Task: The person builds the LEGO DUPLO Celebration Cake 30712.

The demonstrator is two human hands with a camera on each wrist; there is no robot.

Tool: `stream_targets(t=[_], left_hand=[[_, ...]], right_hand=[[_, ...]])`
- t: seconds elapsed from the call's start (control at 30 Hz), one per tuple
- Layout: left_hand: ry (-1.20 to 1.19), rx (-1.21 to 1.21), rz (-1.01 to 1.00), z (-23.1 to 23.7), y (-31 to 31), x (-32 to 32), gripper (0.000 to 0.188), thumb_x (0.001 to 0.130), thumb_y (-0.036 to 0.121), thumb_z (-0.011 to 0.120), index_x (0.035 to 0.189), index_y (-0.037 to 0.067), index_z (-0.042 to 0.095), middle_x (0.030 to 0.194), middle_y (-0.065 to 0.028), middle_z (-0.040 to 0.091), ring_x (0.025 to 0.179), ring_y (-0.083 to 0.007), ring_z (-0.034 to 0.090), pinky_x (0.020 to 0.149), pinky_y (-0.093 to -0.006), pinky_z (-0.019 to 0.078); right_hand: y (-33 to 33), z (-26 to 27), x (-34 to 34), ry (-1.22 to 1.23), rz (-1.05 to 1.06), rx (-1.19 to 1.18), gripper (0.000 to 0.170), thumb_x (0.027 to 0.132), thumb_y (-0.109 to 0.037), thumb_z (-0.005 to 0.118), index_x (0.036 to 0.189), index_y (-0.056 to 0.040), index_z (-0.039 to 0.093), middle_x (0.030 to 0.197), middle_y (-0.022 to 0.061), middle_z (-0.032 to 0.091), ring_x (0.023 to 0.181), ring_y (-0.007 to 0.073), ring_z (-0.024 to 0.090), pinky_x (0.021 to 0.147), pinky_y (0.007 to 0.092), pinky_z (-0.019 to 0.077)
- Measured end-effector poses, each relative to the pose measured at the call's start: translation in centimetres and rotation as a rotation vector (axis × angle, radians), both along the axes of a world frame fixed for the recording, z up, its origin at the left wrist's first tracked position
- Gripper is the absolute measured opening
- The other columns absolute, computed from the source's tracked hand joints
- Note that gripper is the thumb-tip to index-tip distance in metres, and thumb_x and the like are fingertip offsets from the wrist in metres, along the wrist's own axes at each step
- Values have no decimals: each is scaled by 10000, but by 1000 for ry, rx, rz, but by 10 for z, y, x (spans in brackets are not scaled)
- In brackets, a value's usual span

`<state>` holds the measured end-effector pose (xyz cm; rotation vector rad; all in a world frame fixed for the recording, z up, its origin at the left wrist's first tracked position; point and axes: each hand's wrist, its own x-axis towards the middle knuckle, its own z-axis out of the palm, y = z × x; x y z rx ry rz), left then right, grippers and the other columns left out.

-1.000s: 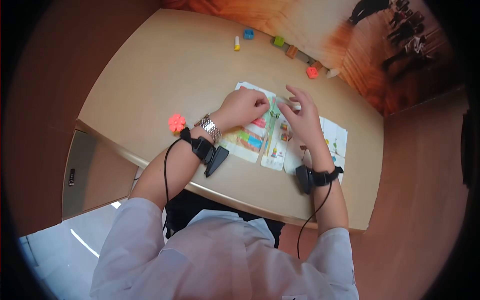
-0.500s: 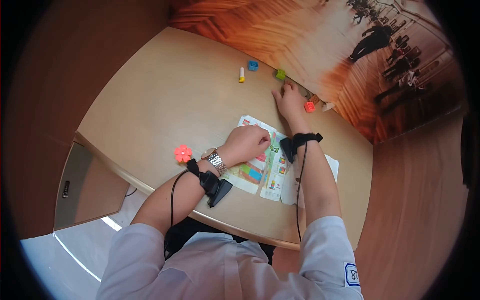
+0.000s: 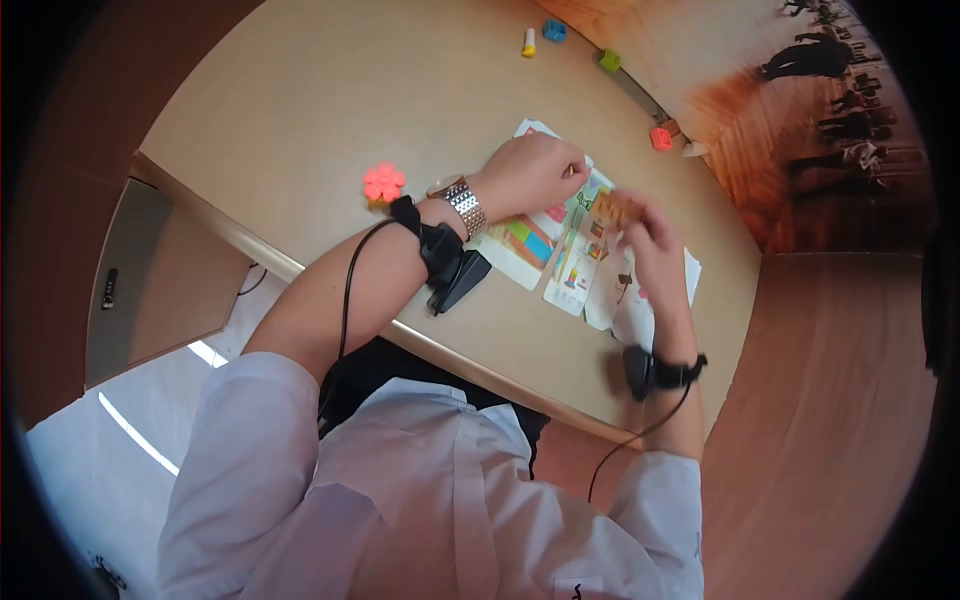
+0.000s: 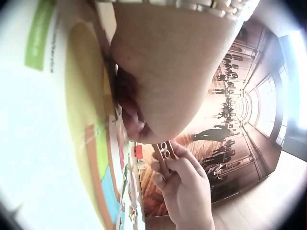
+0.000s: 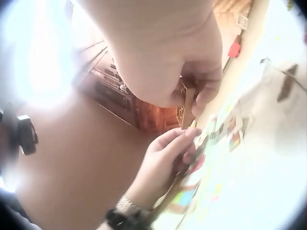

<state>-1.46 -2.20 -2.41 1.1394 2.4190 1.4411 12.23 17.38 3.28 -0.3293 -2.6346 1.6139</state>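
Observation:
My right hand [image 3: 655,245] pinches a brown brick [image 4: 163,154] between thumb and fingers, above the picture sheets [image 3: 530,250]. Printed loops show on the brick's face in both wrist views. My left hand [image 3: 530,172] has its fingers curled, close over the left sheet, and wears a metal-band watch. A small yellow piece [image 5: 193,123] peeks out at the left fingertips in the right wrist view; the curled fingers hide the rest. In that view the brown brick comes right down to those fingertips. A coral flower piece [image 3: 383,182] stands left of the watch.
Along the back edge lie a blue brick [image 3: 554,31], a green brick [image 3: 610,61], a red brick [image 3: 661,138] and another brown brick [image 3: 670,127]. A white and yellow peg piece [image 3: 529,43] stands near the blue one. A printed panel [image 3: 720,90] rises behind the table.
My right hand reached to the back edge, took a brown brick there and came back over the sheets beside the left hand. The left hand stays over the sheets, fingers curled.

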Motion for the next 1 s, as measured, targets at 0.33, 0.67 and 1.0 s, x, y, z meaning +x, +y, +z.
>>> stream_targets(t=[0.33,0.67,1.0], left_hand=[[-62,48,-32,1,2,0,242,958,271,696,985,53,797,818,-103,770,706,-235,722,686,-353,564],[-8,28,-34,-3,3,-2,250,955,300,689,994,79,799,867,-107,777,807,-268,748,764,-392,589],[-83,37,-68,-1,2,3,236,957,297,685,962,86,788,828,-99,757,778,-271,729,737,-400,578]], right_hand=[[-87,-21,113,49,89,297,223,882,-99,831,1101,-57,822,1020,95,717,862,241,688,774,329,558],[-86,-18,111,194,173,553,300,806,-128,886,1061,-39,756,984,94,675,930,290,640,807,385,546],[-92,-29,109,314,136,498,346,781,-17,884,1021,-31,635,1060,131,706,980,314,692,817,395,581]])
